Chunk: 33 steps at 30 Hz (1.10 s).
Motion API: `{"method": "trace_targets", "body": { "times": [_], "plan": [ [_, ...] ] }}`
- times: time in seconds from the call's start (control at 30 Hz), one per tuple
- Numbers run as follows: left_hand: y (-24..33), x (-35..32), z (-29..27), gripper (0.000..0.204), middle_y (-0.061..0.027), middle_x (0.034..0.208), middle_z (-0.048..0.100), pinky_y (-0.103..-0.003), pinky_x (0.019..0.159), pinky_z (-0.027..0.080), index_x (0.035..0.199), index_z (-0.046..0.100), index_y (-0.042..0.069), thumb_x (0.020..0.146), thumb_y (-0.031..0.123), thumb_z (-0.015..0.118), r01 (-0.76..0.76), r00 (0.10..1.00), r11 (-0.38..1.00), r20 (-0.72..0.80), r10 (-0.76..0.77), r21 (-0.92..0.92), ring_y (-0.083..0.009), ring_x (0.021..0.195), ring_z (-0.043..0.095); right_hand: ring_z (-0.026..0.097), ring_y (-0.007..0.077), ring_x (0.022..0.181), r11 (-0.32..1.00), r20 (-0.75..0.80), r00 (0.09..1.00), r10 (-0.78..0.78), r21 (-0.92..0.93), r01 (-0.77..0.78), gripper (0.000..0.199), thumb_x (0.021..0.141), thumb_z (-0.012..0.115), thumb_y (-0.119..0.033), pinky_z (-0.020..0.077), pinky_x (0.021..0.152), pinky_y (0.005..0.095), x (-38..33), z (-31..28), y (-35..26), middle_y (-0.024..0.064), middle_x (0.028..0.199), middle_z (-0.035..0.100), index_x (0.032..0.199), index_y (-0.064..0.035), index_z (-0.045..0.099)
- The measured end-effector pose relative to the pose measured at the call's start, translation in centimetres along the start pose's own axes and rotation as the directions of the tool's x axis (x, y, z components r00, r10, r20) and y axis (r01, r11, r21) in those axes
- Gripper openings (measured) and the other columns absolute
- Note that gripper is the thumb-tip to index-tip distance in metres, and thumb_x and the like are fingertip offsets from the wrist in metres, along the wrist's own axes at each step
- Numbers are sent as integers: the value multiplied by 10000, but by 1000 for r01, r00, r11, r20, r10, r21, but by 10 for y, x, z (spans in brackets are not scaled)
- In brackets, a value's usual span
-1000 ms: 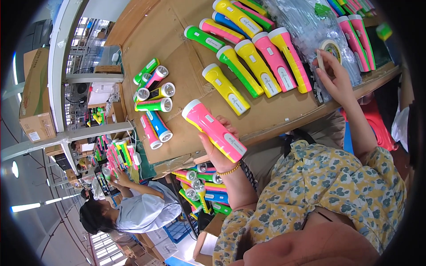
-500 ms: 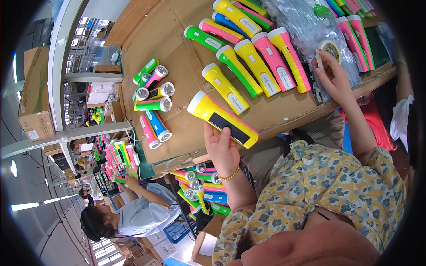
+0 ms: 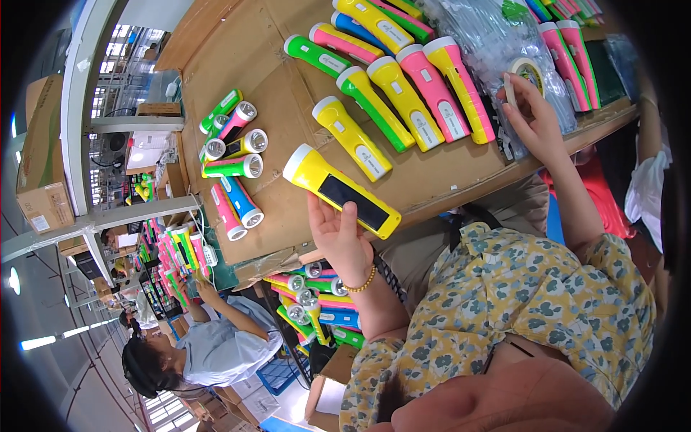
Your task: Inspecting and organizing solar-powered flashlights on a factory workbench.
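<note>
My left hand (image 3: pixel 342 236) is closed around the lower side of a yellow flashlight (image 3: pixel 307 167) with a white head and a long black panel, its thumb against the panel's edge. This flashlight is tilted above the cardboard-covered table (image 3: pixel 288 209). A small whitish strip (image 3: pixel 509 89) is pinched between the thumb and fingers of my right hand (image 3: pixel 538 124). Just behind that hand lies a roll of tape (image 3: pixel 529 70) on clear plastic bags (image 3: pixel 471 43). Between my hands, a yellow flashlight (image 3: pixel 351 137) and a pink one (image 3: pixel 434 93) lie in a row with several others.
Several small flashlights (image 3: pixel 234 166) sit at the table's left. Two pink-green flashlights (image 3: pixel 574 65) lie on the right. Below the table edge is a pile of flashlights (image 3: pixel 338 317). At the lower left, a co-worker (image 3: pixel 227 342) handles flashlights beside a white metal frame (image 3: pixel 78 115).
The whole view has shifted slightly, so the table appears farther left and higher. Both my hands keep their holds. The co-worker's hands have moved, with a green flashlight now more upright.
</note>
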<state>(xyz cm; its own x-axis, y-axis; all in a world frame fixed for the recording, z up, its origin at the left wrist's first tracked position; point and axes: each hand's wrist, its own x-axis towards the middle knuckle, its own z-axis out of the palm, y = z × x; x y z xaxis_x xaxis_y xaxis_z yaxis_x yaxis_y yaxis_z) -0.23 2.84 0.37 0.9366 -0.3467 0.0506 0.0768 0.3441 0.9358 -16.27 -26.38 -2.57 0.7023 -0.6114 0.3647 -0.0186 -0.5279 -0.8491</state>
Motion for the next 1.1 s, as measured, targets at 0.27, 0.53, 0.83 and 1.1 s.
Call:
{"method": "trace_targets", "body": {
  "times": [0.27,0.53,0.83,1.1],
  "plan": [
    [0,1,-2,526,-164,1217,541,-386,864,519,1350,318,-37,877,-16,545,36,999,997,-1,-36,-73,-265,1050,578,537,68,731,1000,-8,1000,-10,-28,10,418,876,570,-70,439,654,211,-1,1,0,27,951,607,1279,-74,458],
    [3,-1,1,464,-171,1261,499,-402,920,487,1333,335,-22,898,18,490,90,995,984,57,-82,-153,-282,1127,531,523,64,727,1000,-16,1000,-12,-20,11,426,879,567,-69,431,646,208,-1,0,1,27,945,602,1289,-68,451],
    [3,-8,-6,733,-74,1178,431,-369,847,449,1443,179,106,873,316,589,492,852,622,483,-200,-610,-182,1113,442,615,274,771,793,161,789,-593,-53,607,392,801,551,46,475,624,334,7,-11,-20,116,939,632,1176,-62,511],
    [5,-15,-7,563,-83,1140,470,-357,747,527,1255,390,24,813,231,672,378,874,814,461,-155,-441,-190,1009,505,559,111,818,883,471,840,-269,468,20,478,890,524,-35,458,682,249,46,47,-107,65,1050,564,1343,-106,388]
  ]
}}
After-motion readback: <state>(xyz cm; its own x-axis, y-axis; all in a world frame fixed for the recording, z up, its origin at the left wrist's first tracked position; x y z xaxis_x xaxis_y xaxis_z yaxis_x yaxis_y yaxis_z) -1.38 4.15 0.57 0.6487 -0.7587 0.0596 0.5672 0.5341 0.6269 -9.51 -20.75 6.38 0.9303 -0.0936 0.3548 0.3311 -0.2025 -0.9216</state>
